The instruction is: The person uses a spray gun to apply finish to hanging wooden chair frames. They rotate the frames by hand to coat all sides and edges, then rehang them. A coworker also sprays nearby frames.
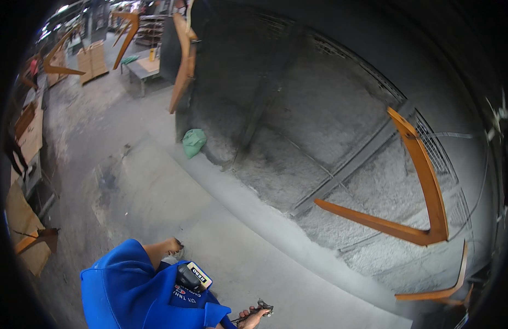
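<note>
My right hand (pixel 249 318) is closed around a small dark metal spray gun (pixel 264 308), low in the picture, with a thin hose trailing beneath it. My left arm reaches out of a blue sleeve (pixel 120 277); my left hand (pixel 173 245) is small and partly dark, and its fingers cannot be made out. To the right hangs a large V-shaped orange-brown wooden frame (pixel 434 203), apart from both hands. A similar wooden piece (pixel 457 282) hangs below it at the right rim.
A dusty grey booth wall (pixel 320 131) with vents stands ahead. A green bag (pixel 193 142) lies at its foot. More wooden pieces (pixel 183 63) hang at upper left, near a table (pixel 144 67) and stacked boards (pixel 92 61). A person (pixel 18 156) stands at the left rim.
</note>
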### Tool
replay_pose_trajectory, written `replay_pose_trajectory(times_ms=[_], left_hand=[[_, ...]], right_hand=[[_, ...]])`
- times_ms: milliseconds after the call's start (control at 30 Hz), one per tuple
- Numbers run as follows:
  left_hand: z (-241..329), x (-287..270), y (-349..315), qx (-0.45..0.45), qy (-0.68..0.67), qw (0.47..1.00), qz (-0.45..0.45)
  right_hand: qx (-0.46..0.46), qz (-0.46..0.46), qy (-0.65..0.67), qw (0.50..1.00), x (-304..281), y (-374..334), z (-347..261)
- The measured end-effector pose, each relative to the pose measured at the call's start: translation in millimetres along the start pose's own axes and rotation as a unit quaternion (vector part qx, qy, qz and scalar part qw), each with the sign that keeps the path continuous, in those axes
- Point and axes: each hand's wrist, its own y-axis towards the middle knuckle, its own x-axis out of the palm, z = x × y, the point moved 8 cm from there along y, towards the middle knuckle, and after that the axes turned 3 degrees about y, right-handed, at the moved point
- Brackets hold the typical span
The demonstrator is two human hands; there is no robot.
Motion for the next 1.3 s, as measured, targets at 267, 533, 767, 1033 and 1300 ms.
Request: replay_pose_trajectory(times_ms=[267,533,767,1033,1300], left_hand=[[10.7,-44.4,-28.0,0.054,-0.077,0.996,-0.010],[18.3,-250.5,1.0,0.074,-0.056,0.963,0.252],[201.9,-474.4,-99.5,0.300,-0.177,0.833,0.429],[343.1,-603.0,-204.9,0.418,-0.163,0.659,0.603],[370.8,-629.7,-212.4,0.470,-0.056,0.574,0.668]], right_hand=[[-0.260,-0.048,-0.085,0.961,103.7,-77.2,-103.3],[-0.142,-0.161,-0.093,0.972,300.4,-184.7,-25.4],[-0.094,-0.402,-0.173,0.894,445.2,-317.9,16.1],[-0.230,-0.520,-0.103,0.816,505.7,-363.4,-43.6],[-0.160,-0.294,-0.119,0.935,530.4,-263.2,-2.4]])
